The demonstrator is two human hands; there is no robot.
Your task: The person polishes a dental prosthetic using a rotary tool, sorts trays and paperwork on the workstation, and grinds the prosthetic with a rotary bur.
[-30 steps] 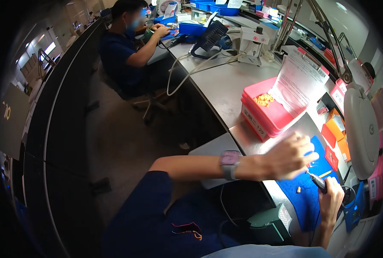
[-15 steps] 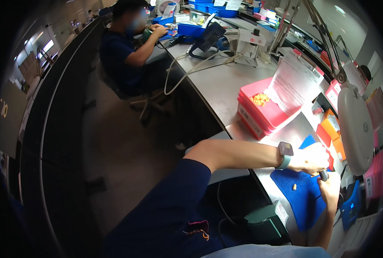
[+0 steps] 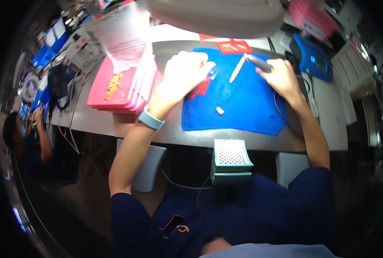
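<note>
My right hand point(image 3: 281, 77) is closed around a dark grey corded handpiece point(image 3: 260, 64) over the right side of a blue cloth point(image 3: 243, 118). Its thin cord runs down past my wrist. My left hand point(image 3: 183, 73), wearing a watch with a pale teal band, hovers at the cloth's left edge. Its fingers look curled, but glare and blur hide whether they hold anything. Beside it are a red piece point(image 3: 201, 88) and a small clear item point(image 3: 214, 72). A slim orange-brown stick point(image 3: 238, 69) lies between my hands. Nearer me sits a small pale pinkish piece point(image 3: 220, 110).
Stacked pink trays point(image 3: 129, 92) with small orange pieces and a paper sheet stand at left. A white lamp head point(image 3: 217, 17) hangs above the cloth. A blue device point(image 3: 312, 58) is at right. A green vented box point(image 3: 231, 157) sits at the table's front edge. A person works far left.
My view has swung right and down to the cloth. My hands, close together before, are now apart; the handpiece is in my right hand. The stick and red piece now show more clearly.
</note>
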